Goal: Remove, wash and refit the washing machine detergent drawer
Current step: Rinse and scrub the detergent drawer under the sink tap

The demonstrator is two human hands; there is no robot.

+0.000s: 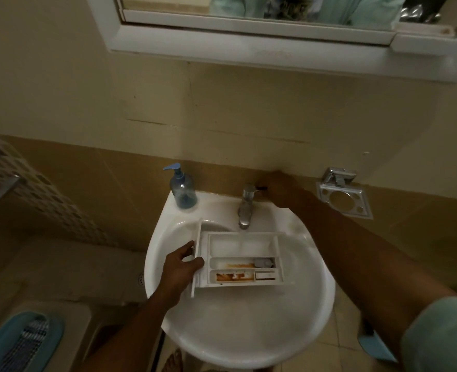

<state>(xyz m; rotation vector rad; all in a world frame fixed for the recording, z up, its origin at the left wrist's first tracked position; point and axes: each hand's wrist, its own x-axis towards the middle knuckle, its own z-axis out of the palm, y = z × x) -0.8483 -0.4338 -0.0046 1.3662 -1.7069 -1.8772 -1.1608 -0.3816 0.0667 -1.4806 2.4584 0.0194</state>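
Positions are given by clock face from the basin's centre, with 12 o'clock at the wall.

1. The detergent drawer [242,260] is held over the bowl of the white sink [238,334], slightly toward 12 o'clock of centre, open side up and roughly level. Its front panel faces 9 o'clock. Its far edge lies directly below the spout of the tap [246,208].

2. Three compartments are seen: one wide compartment on the 12 o'clock side and two narrow ones on the 6 o'clock side. Orange-brown residue is noted in both narrow compartments. A grey insert [263,263] sits at the 3 o'clock end of the middle one.

3. The left hand [180,267] is closed round the front panel, with the thumb laid on the drawer side and the fingers wrapped over the outer face.

4. The right hand [278,187] is placed at 1 o'clock, beside the tap head. A dark lever tip [261,188] is seen running from the tap head to the hand. The fingers are hidden behind the back of the hand, so it cannot be told whether the lever is pinched.

5. A blue pump bottle [182,189] stands on the sink ledge at 11 o'clock. A chrome holder [344,200] is fixed to the wall at 2 o'clock. A white-framed mirror cabinet [249,49] is mounted at 12 o'clock, above. A blue mat [26,342] lies on the floor at 8 o'clock.
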